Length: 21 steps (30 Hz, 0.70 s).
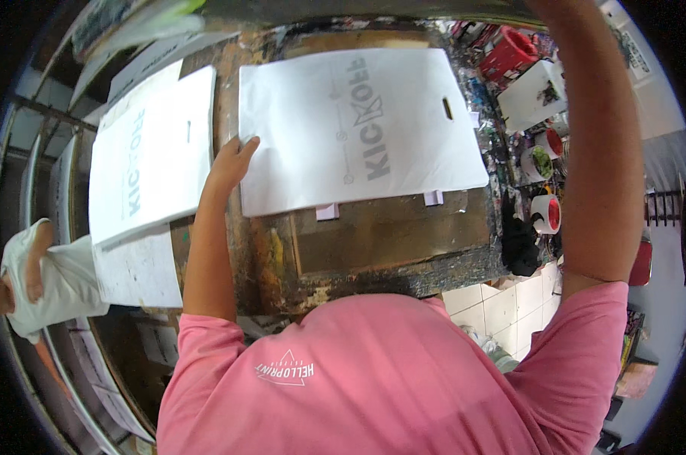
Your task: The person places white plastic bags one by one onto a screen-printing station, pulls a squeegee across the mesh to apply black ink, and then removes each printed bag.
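A flat white bag [297,114] with grey printing and a cut-out handle slot lies on the paint-stained worktable. My left hand [237,161] is at its left edge, the thumb over the border and the fingers partly hidden; it seems to pinch that edge. To the left of this hand is a stack of similar white printed bags [169,182], close beside my forearm. My right arm [604,152] reaches up and forward along the right side. Its hand is beyond the top of the picture.
Under the bag's near edge, two pale lilac tabs [327,211] stick out over a brown board [388,243]. Paint tubs [546,214], a red bucket [510,53] and a black cloth [519,246] crowd the right. At far left, a person [55,280] in a pale shirt stands near metal racks.
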Motion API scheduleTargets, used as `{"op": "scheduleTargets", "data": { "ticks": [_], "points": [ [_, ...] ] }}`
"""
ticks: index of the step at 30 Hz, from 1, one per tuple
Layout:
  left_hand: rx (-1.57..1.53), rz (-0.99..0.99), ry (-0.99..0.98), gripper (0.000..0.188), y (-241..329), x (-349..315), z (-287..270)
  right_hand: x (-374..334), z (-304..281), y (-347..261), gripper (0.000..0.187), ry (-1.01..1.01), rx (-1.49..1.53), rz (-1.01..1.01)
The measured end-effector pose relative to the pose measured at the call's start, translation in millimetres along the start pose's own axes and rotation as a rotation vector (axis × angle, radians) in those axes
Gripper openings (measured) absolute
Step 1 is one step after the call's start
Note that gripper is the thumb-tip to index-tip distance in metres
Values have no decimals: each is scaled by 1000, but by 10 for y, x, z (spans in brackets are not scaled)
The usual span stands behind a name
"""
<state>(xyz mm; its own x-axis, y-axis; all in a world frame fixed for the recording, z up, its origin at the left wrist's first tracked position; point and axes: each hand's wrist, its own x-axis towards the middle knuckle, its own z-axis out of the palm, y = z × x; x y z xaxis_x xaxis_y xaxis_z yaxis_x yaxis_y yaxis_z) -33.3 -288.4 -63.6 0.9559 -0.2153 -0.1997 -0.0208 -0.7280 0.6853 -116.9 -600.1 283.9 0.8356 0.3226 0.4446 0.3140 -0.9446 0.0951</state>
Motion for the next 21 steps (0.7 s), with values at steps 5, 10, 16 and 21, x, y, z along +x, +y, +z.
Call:
{"op": "scheduleTargets", "data": {
  "ticks": [5,10,16,21],
  "points": [
    [330,-65,74,66,-164,585,-65,13,-136,-223,46,-90,168,209],
    [627,-61,-9,57,215,1224,-91,-62,-23,-134,51,154,97,143],
    [821,36,-9,55,307,1194,188,-54,-165,-182,52,87,118,235],
    [685,112,335,73,-423,1152,-155,28,-309,-351,53,-11,164,267]
  ]
}}
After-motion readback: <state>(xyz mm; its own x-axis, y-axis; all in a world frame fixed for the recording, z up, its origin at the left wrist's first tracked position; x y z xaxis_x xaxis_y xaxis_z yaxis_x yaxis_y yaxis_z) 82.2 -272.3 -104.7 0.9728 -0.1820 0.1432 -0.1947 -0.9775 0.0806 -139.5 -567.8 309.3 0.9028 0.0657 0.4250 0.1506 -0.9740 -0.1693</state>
